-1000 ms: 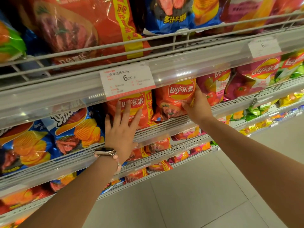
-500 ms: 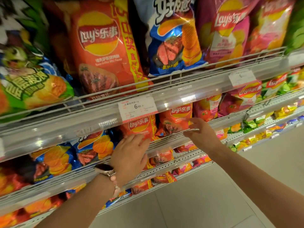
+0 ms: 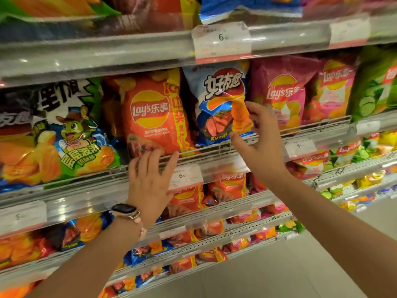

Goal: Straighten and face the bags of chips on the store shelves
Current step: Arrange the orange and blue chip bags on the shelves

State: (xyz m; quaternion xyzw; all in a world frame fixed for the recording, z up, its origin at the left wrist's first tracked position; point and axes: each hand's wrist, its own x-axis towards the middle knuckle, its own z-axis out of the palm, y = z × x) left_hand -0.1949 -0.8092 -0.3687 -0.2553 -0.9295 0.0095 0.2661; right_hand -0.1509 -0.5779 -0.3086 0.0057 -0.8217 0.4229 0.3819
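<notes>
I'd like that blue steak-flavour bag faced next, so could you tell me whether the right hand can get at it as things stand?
Probably yes: the right hand is open at the blue bag's lower right edge, with nothing between them.

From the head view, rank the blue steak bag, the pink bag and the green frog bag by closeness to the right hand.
1. Blue steak bag: at the right hand fingertips.
2. Pink bag: just right, behind the hand.
3. Green frog bag: far left.
</notes>
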